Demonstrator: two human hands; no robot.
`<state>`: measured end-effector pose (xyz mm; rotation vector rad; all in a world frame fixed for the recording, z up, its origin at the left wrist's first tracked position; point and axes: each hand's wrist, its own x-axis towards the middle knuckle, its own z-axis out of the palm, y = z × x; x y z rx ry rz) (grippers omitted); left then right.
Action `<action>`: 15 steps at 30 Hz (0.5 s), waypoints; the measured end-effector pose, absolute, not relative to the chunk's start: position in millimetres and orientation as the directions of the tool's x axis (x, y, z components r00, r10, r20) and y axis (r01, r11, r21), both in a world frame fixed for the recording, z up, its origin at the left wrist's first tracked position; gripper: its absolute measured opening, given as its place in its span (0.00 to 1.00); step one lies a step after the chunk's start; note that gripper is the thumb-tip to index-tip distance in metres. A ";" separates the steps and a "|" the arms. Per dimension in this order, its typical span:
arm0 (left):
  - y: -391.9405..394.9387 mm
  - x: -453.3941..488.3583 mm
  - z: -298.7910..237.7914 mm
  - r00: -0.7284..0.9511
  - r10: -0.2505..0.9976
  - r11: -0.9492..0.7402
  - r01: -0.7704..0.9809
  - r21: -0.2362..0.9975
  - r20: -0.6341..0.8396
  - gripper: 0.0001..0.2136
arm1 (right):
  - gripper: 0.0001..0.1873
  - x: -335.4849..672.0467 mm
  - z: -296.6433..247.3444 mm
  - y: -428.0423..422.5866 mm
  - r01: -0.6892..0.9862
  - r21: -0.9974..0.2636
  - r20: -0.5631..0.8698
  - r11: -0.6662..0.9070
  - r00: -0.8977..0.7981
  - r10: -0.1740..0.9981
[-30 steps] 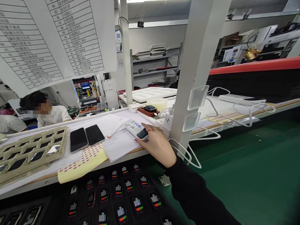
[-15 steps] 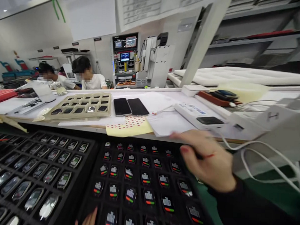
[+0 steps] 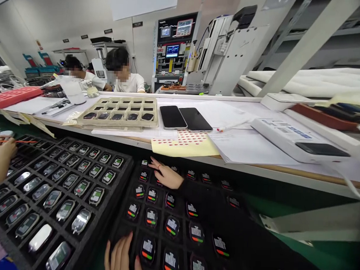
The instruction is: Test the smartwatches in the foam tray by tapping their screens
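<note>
A black foam tray (image 3: 122, 215) lies below the bench, its pockets filled with rows of square smartwatch units whose lit screens show white bars over a red and green strip. My right hand (image 3: 168, 176) is over the tray's far rows with its fingers stretched out. Its fingertips are at a smartwatch (image 3: 144, 162) in the far left corner; whether they touch it I cannot tell. My left hand (image 3: 121, 253) lies at the tray's near left part, fingers spread, beside another smartwatch (image 3: 148, 250). Neither hand holds anything. My right sleeve hides several units.
A second foam tray (image 3: 105, 191) of watches stands on the left. Beyond it, another person's hand (image 3: 5, 152) holds a thin orange stick (image 3: 26, 141). On the bench are a cream tray (image 3: 118, 125), two phones (image 3: 172, 117), a dotted yellow sheet (image 3: 185, 149) and a white device (image 3: 298, 139).
My right hand has moved left across the tray to the far left corner. More of my left hand shows. The view has shifted, and another person's hand has appeared at the left.
</note>
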<state>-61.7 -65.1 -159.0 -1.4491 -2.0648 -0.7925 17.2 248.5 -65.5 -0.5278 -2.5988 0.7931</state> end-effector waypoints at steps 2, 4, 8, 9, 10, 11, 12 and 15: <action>-64.4 -62.3 -158.3 -0.302 0.657 0.260 0.951 0.169 0.691 0.15 | 0.38 0.2 -73.4 253.7 0.257 -0.589 0.199 0.766 -0.872 0.446; -63.4 -62.3 -158.4 -0.319 0.642 0.271 0.945 0.182 0.697 0.15 | 0.40 -13.2 -80.0 258.2 0.272 -0.587 0.168 0.763 -0.880 0.444; -61.2 -62.0 -160.6 -0.330 0.608 0.260 0.942 0.211 0.722 0.15 | 0.40 -28.9 -86.7 264.0 0.295 -0.578 0.144 0.761 -0.881 0.451; -60.9 -62.0 -161.3 -0.325 0.606 0.255 0.944 0.210 0.726 0.15 | 0.40 -30.9 -86.6 264.8 0.298 -0.575 0.140 0.762 -0.882 0.450; -60.8 -62.0 -161.9 -0.324 0.606 0.252 0.945 0.211 0.727 0.15 | 0.40 -32.1 -85.9 265.3 0.299 -0.574 0.135 0.762 -0.884 0.448; -61.0 -61.9 -162.4 -0.327 0.607 0.251 0.944 0.216 0.724 0.15 | 0.39 -32.5 -84.3 265.4 0.298 -0.573 0.131 0.763 -0.886 0.444; -61.5 -61.7 -162.9 -0.338 0.609 0.252 0.940 0.229 0.717 0.15 | 0.39 -31.9 -82.0 265.2 0.294 -0.575 0.128 0.764 -0.889 0.439; -63.8 -60.6 -163.9 -0.387 0.623 0.258 0.922 0.289 0.679 0.16 | 0.39 -22.7 -70.2 260.5 0.272 -0.592 0.138 0.759 -0.893 0.428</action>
